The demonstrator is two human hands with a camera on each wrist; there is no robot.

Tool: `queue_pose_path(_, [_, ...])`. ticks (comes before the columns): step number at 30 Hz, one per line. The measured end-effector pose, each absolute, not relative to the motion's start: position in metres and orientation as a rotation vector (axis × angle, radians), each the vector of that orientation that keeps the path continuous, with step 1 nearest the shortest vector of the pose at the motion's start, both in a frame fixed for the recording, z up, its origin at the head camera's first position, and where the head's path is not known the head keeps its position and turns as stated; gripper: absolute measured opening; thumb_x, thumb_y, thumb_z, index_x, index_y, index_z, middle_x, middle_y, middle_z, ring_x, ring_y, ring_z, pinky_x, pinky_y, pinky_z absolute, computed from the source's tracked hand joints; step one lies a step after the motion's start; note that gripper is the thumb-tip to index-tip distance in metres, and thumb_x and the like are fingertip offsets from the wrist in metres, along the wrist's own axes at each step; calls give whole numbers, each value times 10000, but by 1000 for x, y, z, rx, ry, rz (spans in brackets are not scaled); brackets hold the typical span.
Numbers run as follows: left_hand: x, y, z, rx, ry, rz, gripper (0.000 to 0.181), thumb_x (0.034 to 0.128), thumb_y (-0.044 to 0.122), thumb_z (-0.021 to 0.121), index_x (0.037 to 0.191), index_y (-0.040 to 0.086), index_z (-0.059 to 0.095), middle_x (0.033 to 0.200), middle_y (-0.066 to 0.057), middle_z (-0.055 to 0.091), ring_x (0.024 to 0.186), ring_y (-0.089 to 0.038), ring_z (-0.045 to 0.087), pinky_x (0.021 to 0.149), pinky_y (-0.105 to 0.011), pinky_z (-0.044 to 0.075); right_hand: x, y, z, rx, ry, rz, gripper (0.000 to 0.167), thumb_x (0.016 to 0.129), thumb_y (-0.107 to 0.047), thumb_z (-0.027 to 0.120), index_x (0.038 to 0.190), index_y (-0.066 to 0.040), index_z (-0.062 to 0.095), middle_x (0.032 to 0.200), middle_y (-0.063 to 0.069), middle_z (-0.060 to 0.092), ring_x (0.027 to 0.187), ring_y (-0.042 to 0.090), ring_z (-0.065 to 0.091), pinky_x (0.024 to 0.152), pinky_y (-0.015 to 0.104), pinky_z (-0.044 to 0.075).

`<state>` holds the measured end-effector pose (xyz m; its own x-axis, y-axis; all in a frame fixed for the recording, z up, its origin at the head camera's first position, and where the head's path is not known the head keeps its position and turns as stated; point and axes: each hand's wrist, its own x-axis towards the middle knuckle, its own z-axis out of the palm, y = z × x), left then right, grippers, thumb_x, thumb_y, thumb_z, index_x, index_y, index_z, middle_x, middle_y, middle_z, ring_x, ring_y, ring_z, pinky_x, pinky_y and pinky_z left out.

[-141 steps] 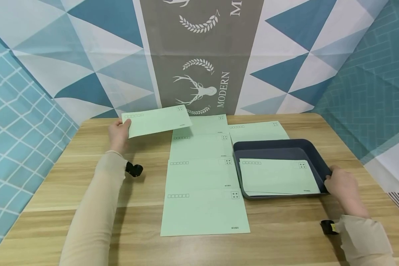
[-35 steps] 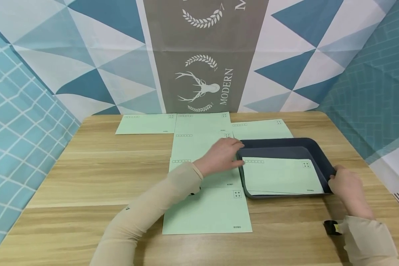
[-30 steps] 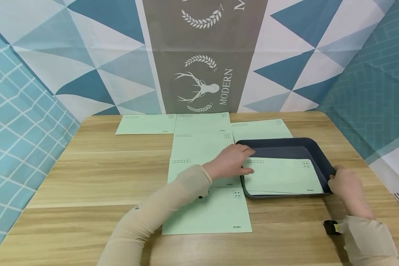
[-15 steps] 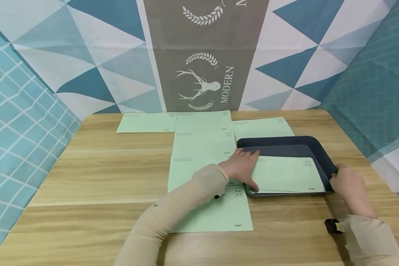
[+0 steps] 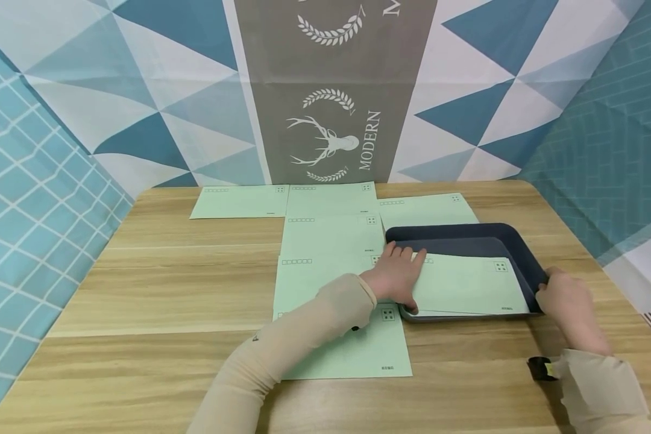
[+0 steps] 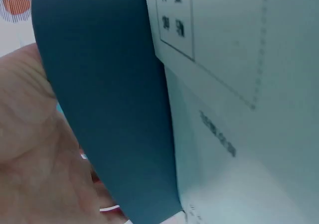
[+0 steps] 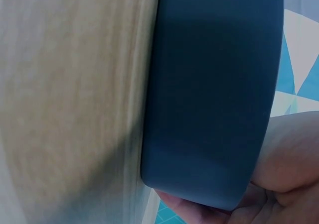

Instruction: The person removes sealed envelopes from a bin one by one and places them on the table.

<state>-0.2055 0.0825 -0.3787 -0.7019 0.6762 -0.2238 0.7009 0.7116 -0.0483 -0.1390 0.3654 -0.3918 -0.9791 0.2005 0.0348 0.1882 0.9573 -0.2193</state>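
Note:
In the head view my left hand (image 5: 396, 274) reaches over the left rim of a dark blue-grey tray (image 5: 466, 232). Its thumb and fingers span the left end of the top light-green envelope (image 5: 469, 286) inside, pinching it at the long edges. The left wrist view has the palm (image 6: 35, 149) beyond the tray's outer wall (image 6: 109, 99), fingertips mostly hidden. My right hand (image 5: 566, 301) grips the tray's right rim. In the right wrist view, fingers and palm (image 7: 284, 169) wrap the tray's end wall (image 7: 214, 94).
A column of overlapping envelopes (image 5: 331, 235) runs toward me left of the tray. One envelope (image 5: 239, 202) lies at the back left, another (image 5: 431, 210) behind the tray. The wooden table (image 5: 168, 301) ends against a patterned cloth (image 5: 325, 90).
Earlier my left hand held an envelope at the back left; that envelope now lies there. The hand has since crossed right onto the tray's envelopes. My right hand has stayed on the rim.

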Motion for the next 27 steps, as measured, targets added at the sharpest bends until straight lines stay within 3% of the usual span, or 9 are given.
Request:
queue_pose_path(7, [-194,82,-377,1222,2862,-333,1060,652,665,651,1444,122,201,1412,-106,317,1296,-254,310,1109,-421,124,-139,365,-391,-313,-3049,321,343,786,10,481,1022,255,435,895,428,509,723,555,485,591,547,405])
queue_pose_path(16, [-189,78,-376,1321,2985,-357,914,699,593,666,1393,101,332,1303,-66,438,1171,-218,430,1082,-427,204,-140,365,-391,-340,-3061,319,342,790,9,484,1022,255,433,913,426,508,737,550,487,607,544,409])
queue_pose_path(18, [-189,76,-376,1331,3019,-333,834,717,553,676,1353,100,382,1253,-52,463,1128,-203,445,1049,-393,248,-140,365,-391,-336,-3063,319,344,792,6,482,1024,255,432,917,428,507,743,554,484,614,547,409])
queue_pose_path(24, [-190,72,-372,1371,3088,-104,310,848,240,604,1120,129,503,1003,-6,496,879,-149,458,791,-273,345,-140,367,-392,-318,-3055,331,342,798,-2,475,1024,250,432,917,432,505,752,570,476,617,554,405])
queue_pose_path(27, [-192,68,-367,1346,3023,103,291,854,176,605,1116,116,496,977,2,513,847,-124,479,736,-247,361,-140,367,-392,-312,-3057,336,342,803,-7,471,1029,247,431,923,433,503,761,577,473,617,556,403])
